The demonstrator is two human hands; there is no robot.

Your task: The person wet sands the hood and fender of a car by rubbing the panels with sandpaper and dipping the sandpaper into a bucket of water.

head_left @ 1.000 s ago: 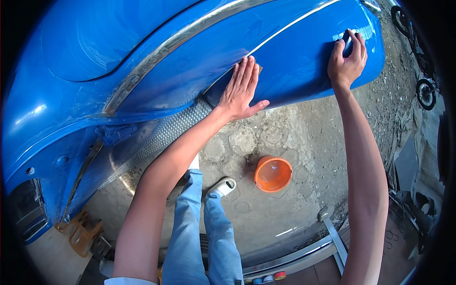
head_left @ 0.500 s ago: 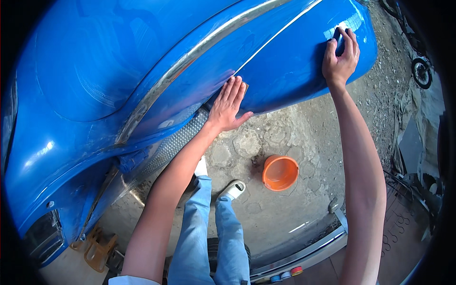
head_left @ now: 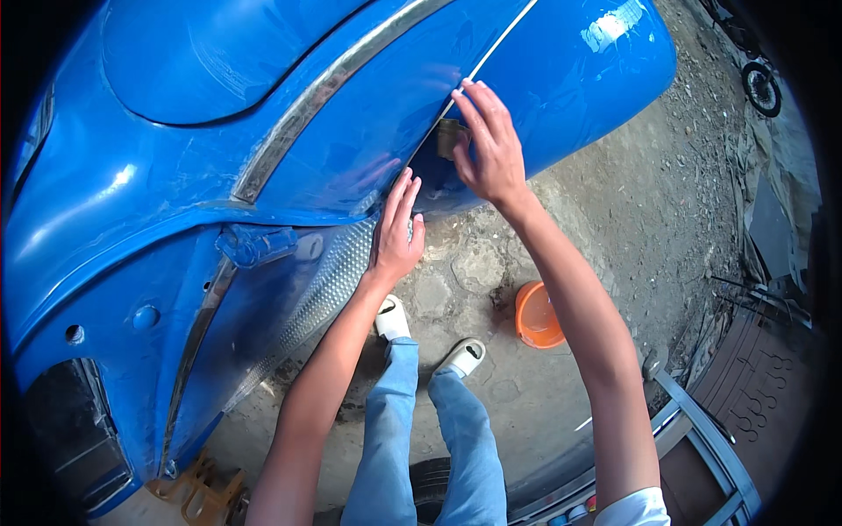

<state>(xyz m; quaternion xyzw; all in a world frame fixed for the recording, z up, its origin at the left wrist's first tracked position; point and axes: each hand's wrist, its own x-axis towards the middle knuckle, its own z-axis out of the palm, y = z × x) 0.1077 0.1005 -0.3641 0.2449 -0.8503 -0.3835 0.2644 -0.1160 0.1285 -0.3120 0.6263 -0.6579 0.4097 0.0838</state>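
Block point(head_left: 447, 138): small, brownish olive and dull; it sits against the blue panel point(head_left: 574, 101), just right of the white line point(head_left: 500, 42) and beside the right hand point(head_left: 493, 158), which covers part of that side.
Panel: long, rounded and glossy, with a bright reflection point(head_left: 612, 26) near its far end; the lower part around the block is darker.
White line: narrow, running slantwise between the panel and the blue bodywork point(head_left: 175, 167) to its left.
Right fingers point(head_left: 475, 118): bent and parted, tips at the white line, thumb close by the block; I cannot tell whether they grip it.
Left hand point(head_left: 396, 241): its fingers extended and open, tips at the lower end of the white line, thumb standing apart from them.
Bodywork: shiny blue with pale scuffs, crossed by a curved bare grey strip point(head_left: 333, 88).
Sheet point(head_left: 329, 285): dimpled silver, beneath the bodywork, running down on the left side of the left forearm.
Bucket point(head_left: 537, 317): orange, on the rough ground point(head_left: 500, 412); the right forearm hides its right side.
Feet: in pale slippers point(head_left: 462, 358), the right one near the bucket; blue jeans point(head_left: 390, 438) above them.
Tyre point(head_left: 430, 482): black, seen between the legs.
Farther out: a brown chair point(head_left: 206, 478) at lower left, a spoked wheel point(head_left: 761, 88) at upper right, a metal frame point(head_left: 702, 416) at lower right.
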